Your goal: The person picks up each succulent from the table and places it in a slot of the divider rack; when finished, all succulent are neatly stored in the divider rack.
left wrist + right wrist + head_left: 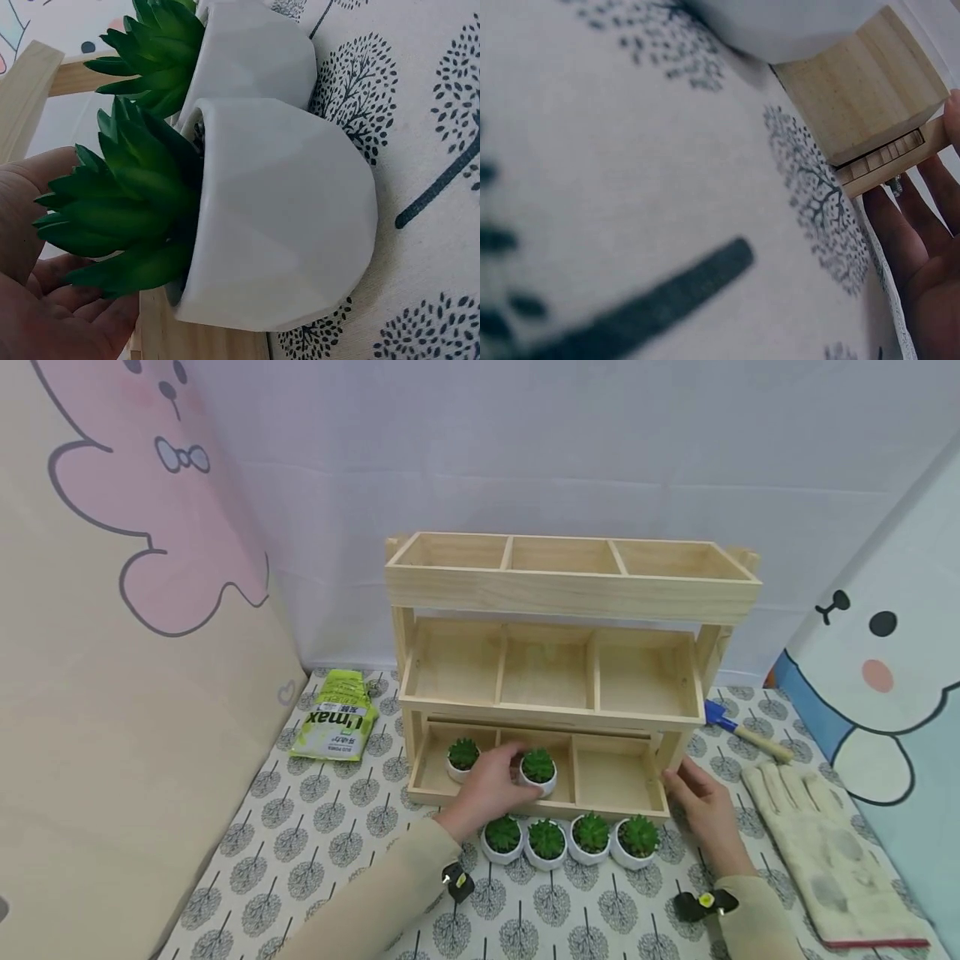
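With its fingertips around a white pot, my left hand holds a small potted succulent at the middle compartment of the bottom tier of a wooden shelf. Another potted succulent sits in that tier's left compartment. In the left wrist view my left hand shows behind a faceted white pot; the held one is hidden there. At the shelf's lower right end, my right hand grips the wood, thumb and fingers on either side of a wooden strip in the right wrist view.
Several potted succulents stand in a row before the shelf on a tree-print cloth. A green-and-white bag lies left of the shelf. To the right are a blue-headed shovel and pale work gloves.
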### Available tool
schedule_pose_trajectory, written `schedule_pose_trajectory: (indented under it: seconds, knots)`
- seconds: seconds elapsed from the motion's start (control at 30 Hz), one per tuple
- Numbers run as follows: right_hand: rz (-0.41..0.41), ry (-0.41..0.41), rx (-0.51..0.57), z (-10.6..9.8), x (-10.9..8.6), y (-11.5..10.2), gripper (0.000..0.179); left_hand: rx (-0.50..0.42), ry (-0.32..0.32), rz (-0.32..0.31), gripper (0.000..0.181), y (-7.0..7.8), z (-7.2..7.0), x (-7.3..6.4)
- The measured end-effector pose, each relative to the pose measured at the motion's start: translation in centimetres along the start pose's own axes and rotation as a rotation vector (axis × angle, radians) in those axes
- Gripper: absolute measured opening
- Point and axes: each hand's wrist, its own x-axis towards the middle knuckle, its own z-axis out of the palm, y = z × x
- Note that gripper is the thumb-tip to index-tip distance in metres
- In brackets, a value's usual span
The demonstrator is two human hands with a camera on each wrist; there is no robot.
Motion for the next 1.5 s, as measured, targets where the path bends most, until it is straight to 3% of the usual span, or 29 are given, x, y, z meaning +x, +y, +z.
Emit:
schedule_pose_trajectory:
  seconds: [0.13,0.53,1.0,1.33,1.5]
  knots:
    - [-0.004,-0.001,-0.009,0.0,0.0,0.0,0.065,0.065,0.006,0.032,0.067,0.1,0.4,0.6]
    - [-0.027,0.005,-0.022,0.1,0.0,0.4,0.065,0.234,-0.015,0.032,0.064,0.1,1.1,2.0]
    - [0.001,0.007,0.000,0.1,0.1,0.4,0.067,0.219,-0.022,0.026,0.059,0.0,1.9,2.6]
    - [-0.011,0.003,-0.010,0.0,0.2,0.5,0.068,0.211,-0.054,0.003,0.063,0.4,1.5,2.5]
    - [-0.015,0.005,-0.010,0.1,0.1,0.5,0.067,0.187,-0.047,0.022,0.063,0.4,1.4,2.2]
